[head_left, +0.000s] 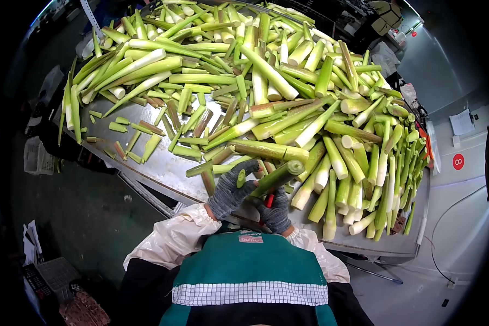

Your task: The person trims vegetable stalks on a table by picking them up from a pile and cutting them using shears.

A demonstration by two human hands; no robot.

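Note:
My left hand [231, 191], in a grey knit glove, is closed around the near end of a thick green stalk [280, 178], which looks like a water bamboo shoot. The stalk tilts up to the right, its round cut end facing me. A small green cut piece [240, 179] shows against the left glove. My right hand [277, 213], gloved the same way, sits just below the stalk, closed on a red-handled tool [269, 201], probably a knife. Its blade is hidden. A large heap of green and white shoots [266, 70] spreads beyond both hands.
The metal table [171, 174] has its near edge right before me. Short trimmed pieces [152, 146] lie scattered on its left part. Whole shoots [358, 185] are piled close on the right. A white plastic basket [38, 157] stands on the floor at left.

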